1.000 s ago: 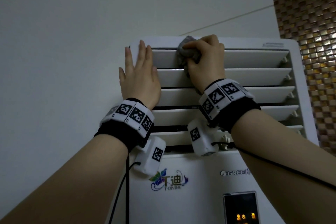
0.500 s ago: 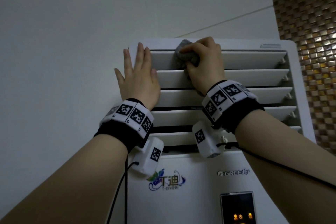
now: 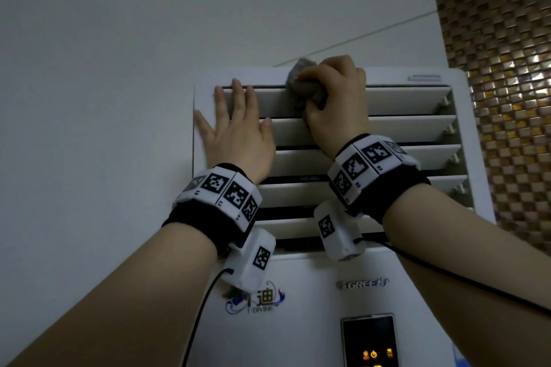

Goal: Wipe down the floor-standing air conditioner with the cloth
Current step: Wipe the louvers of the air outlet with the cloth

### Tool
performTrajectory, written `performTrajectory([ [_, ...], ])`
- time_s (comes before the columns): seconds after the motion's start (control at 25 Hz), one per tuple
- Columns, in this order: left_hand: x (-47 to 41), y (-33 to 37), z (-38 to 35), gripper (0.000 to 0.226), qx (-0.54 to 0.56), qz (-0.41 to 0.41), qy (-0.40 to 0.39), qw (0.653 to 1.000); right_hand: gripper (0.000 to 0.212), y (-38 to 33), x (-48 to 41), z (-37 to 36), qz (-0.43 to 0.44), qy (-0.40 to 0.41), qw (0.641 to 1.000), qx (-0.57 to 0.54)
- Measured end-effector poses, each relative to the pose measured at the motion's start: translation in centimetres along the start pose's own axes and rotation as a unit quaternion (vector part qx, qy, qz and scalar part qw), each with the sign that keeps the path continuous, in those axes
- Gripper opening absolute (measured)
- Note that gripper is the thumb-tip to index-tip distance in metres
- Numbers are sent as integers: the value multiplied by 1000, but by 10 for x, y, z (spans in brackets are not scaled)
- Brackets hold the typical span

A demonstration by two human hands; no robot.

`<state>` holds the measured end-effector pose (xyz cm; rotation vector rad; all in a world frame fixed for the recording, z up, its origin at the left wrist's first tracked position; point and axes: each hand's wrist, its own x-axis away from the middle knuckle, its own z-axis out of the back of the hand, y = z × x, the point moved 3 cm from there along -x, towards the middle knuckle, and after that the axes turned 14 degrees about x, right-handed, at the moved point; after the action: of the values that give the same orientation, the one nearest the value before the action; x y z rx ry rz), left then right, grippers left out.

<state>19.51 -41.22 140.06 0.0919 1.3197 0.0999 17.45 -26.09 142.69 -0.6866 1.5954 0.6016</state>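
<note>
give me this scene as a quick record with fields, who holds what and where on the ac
appliance: white floor-standing air conditioner, louvres tilted open
cloth: grey, bunched, at the top of the louvres
right hand: grips the cloth
left hand: flat, fingers straight, on the louvres' left end
display panel: lit, amber icons
backdrop: white wall, mosaic tiles on the right

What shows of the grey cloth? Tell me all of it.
The grey cloth is a small, soft, fuzzy-looking wad, bunched up. The right hand grips it, fingers curled round it, hiding much of it. It lies against the air conditioner, across the vent's top frame and the top louvre.
</note>
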Motion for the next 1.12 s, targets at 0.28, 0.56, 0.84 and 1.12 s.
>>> performTrajectory([
  [0.28, 0, 36, -15, 59, 19, -14, -5, 1000, 35, 70, 3, 26, -107, 9, 993, 46],
  [0.56, 1, 57, -30, 60, 10, -21, -7, 1000, 30, 80, -6, 13, -42, -48, 997, 54],
  [0.84, 2, 65, -33, 61, 5, -11, -2, 1000, 20, 79, -3, 10, -27, -39, 999, -7],
  [1.12, 4, 73, -36, 61, 13, -10, -14, 1000, 17, 88, -5, 13, -55, -14, 998, -4],
])
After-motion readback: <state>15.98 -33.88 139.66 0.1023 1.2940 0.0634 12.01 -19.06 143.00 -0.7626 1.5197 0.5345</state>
